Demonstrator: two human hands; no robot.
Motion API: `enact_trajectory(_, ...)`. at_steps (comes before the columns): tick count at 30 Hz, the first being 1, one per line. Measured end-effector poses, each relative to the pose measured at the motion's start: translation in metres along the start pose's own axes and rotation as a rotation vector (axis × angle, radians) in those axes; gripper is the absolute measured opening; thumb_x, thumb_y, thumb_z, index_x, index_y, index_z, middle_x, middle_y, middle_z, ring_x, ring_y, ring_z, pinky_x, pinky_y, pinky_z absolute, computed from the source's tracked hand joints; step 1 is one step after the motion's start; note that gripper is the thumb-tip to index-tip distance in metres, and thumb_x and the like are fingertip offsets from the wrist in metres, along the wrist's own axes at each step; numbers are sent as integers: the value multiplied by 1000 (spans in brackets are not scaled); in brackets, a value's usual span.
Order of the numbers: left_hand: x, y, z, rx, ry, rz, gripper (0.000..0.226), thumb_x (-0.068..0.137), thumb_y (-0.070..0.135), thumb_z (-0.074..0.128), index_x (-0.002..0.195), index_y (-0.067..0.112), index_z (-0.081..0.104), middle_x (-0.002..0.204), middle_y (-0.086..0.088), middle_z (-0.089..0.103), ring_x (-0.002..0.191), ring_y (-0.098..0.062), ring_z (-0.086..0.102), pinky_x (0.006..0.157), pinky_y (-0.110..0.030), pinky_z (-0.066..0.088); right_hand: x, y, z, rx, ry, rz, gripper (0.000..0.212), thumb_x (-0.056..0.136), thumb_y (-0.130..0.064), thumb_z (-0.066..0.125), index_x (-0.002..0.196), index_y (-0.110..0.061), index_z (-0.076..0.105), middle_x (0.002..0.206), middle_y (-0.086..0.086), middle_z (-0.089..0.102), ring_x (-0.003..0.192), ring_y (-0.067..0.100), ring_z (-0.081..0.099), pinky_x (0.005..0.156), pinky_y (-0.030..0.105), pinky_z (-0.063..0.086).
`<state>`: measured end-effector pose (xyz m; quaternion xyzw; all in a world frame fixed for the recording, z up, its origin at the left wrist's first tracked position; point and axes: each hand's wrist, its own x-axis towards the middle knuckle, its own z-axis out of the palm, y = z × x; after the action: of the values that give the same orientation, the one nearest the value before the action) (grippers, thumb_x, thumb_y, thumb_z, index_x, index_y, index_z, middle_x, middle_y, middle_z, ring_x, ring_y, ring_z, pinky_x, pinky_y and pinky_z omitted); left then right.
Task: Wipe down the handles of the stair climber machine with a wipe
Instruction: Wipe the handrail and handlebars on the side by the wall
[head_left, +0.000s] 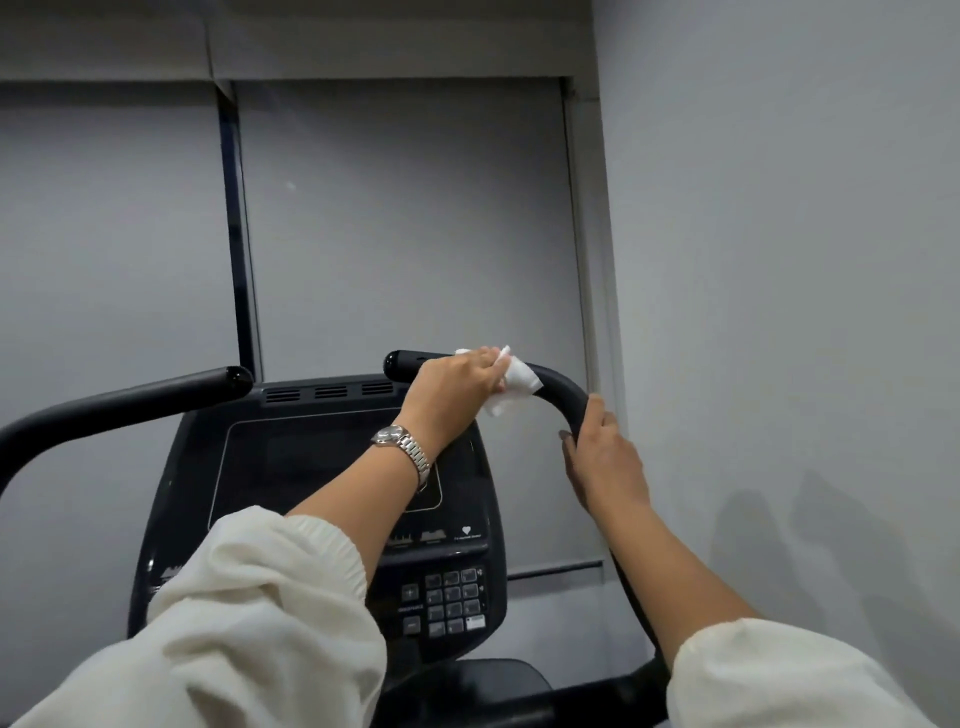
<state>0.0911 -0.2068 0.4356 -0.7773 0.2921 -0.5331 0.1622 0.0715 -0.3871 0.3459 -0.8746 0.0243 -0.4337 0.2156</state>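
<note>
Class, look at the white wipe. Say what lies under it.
Under the wipe runs the black right handle. The stretch beneath the wipe and the left hand holding it is covered, so its surface cannot be seen.

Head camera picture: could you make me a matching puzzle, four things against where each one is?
Things:
1 wipe
2 wristwatch
3 keypad
4 left handle

Places:
A low on the console
B untouched, left of the console
C held on the right handle by the left hand
D worn just behind the left hand

Pairs: 1-C, 2-D, 3-A, 4-B.
</note>
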Motion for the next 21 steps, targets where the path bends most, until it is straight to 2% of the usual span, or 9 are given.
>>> enact_trajectory(4, 17, 22, -2, 32, 23, 67, 47, 66, 14, 82, 111, 18, 69, 97, 6, 73, 71, -12, 70, 43, -21, 45, 1, 2, 5, 21, 10, 10, 52, 98, -37, 42, 137, -7, 26, 114, 17, 56, 86, 36, 62, 68, 41, 50)
enact_trajectory(6, 23, 38, 1, -2, 2, 84, 47, 71, 4, 73, 116, 16, 66, 103, 3, 72, 76, -17, 70, 45, -22, 43, 2, 2, 6, 58, -23, 38, 48, 98, -37, 41, 135, -9, 27, 117, 17, 54, 88, 38, 61, 69, 42, 49)
enact_trajectory(8, 23, 42, -1, -41, -22, 77, 49, 71, -3, 68, 118, 13, 65, 101, 1, 72, 72, -22, 69, 45, -23, 42, 2, 2, 5, 83, -34, 44, 46, 99, -35, 41, 135, -10, 27, 119, 18, 53, 90, 39, 60, 70, 42, 48)
enact_trajectory(10, 15, 30, -3, -10, 6, 57, 51, 69, 0, 72, 118, 13, 65, 96, 2, 72, 65, -21, 68, 43, -22, 42, 1, 3, 4, 69, -11, 7, 48, 99, -34, 42, 136, -8, 27, 117, 19, 54, 88, 39, 61, 68, 40, 46)
enact_trajectory(12, 3, 12, -6, 22, 22, 2, 46, 72, 12, 77, 116, 16, 66, 94, 5, 72, 66, -18, 69, 43, -21, 43, -1, 3, 3, 53, 22, -28, 50, 99, -34, 42, 136, -6, 27, 114, 20, 54, 86, 38, 61, 65, 38, 45)
enact_trajectory(15, -5, 2, -13, 54, -17, -57, 45, 81, 20, 72, 124, 14, 61, 105, 4, 71, 83, -16, 70, 51, -24, 49, -1, 4, 3, 41, 29, -25, 51, 99, -34, 42, 138, -5, 25, 114, 21, 54, 85, 38, 61, 67, 42, 49)
enact_trajectory(18, 8, 20, -13, 76, -53, -29, 51, 93, 10, 49, 143, 11, 36, 131, 0, 57, 111, -18, 60, 70, -29, 50, 0, 3, 5, 48, 25, -10, 51, 99, -35, 40, 137, -7, 24, 113, 20, 55, 84, 36, 62, 70, 46, 54)
enact_trajectory(21, 18, 34, -10, 42, -56, -8, 54, 95, 8, 44, 147, 11, 27, 139, 0, 49, 118, -17, 54, 74, -29, 47, 0, 3, 7, 34, 13, 4, 49, 98, -35, 41, 136, -8, 25, 112, 19, 55, 83, 36, 62, 69, 44, 53)
